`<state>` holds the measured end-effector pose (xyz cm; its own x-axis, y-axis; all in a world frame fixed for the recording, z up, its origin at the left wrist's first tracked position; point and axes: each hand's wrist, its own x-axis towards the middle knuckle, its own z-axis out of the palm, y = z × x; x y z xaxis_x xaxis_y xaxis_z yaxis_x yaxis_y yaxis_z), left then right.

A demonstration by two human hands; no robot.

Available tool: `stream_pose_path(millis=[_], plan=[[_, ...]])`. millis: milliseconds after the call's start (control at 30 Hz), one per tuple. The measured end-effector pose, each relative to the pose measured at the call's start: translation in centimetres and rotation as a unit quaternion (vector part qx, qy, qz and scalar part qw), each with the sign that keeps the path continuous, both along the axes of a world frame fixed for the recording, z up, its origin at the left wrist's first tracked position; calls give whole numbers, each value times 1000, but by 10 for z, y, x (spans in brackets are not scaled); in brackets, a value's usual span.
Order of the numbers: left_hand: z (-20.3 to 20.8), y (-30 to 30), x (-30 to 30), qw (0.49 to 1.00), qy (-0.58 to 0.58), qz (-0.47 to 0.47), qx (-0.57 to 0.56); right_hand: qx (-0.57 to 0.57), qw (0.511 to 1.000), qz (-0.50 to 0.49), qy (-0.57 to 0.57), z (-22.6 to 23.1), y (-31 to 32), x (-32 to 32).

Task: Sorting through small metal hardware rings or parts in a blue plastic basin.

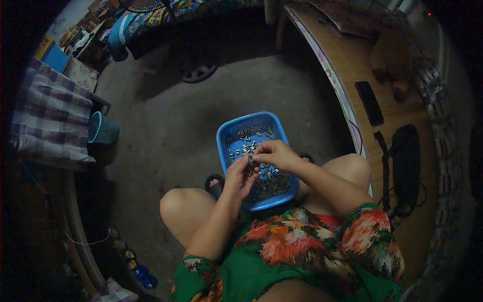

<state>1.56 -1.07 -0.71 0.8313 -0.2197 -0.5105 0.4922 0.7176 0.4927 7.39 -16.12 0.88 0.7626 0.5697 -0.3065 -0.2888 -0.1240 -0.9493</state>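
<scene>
A blue plastic basket [229, 132] rests between my knees, holding several small metal pieces [249, 142]. My left hand [239, 178] hovers over the basket's near left side, fingers curled around a small metal part [250, 161]. My right hand [275, 153] meets it from the right, pinching the same small part at the fingertips. Both hands touch above the basket's middle. What lies under the hands is hidden.
A wooden table [352, 65] curves along the right with a black phone [369, 102] and a black bag [406, 166]. A small teal basket [103, 129] stands at the left beside checked cloth [48, 116]. A sandal [215, 183] lies on the concrete floor.
</scene>
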Motion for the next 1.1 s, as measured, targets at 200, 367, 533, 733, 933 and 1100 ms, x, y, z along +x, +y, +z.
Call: stream_pose_path(millis=[200,367,533,733,933,1100], plan=[[6,0,2,1000,5,-13,-12,-29,993,-8,-115,8,0,0],[8,2,-4,1000,3,-15,-19,-11,979,36,-201,15,-2,-1],[12,0,-10,1000,14,14,-2,18,989,-10,-144,11,1,-14],[9,-4,-10,999,-14,37,8,-20,980,-44,-194,20,1,-15],[10,7,7,995,-13,101,-17,-263,888,106,-362,16,-5,-4],[-8,15,10,994,-1,97,-42,-304,767,324,-463,-8,-8,-25]])
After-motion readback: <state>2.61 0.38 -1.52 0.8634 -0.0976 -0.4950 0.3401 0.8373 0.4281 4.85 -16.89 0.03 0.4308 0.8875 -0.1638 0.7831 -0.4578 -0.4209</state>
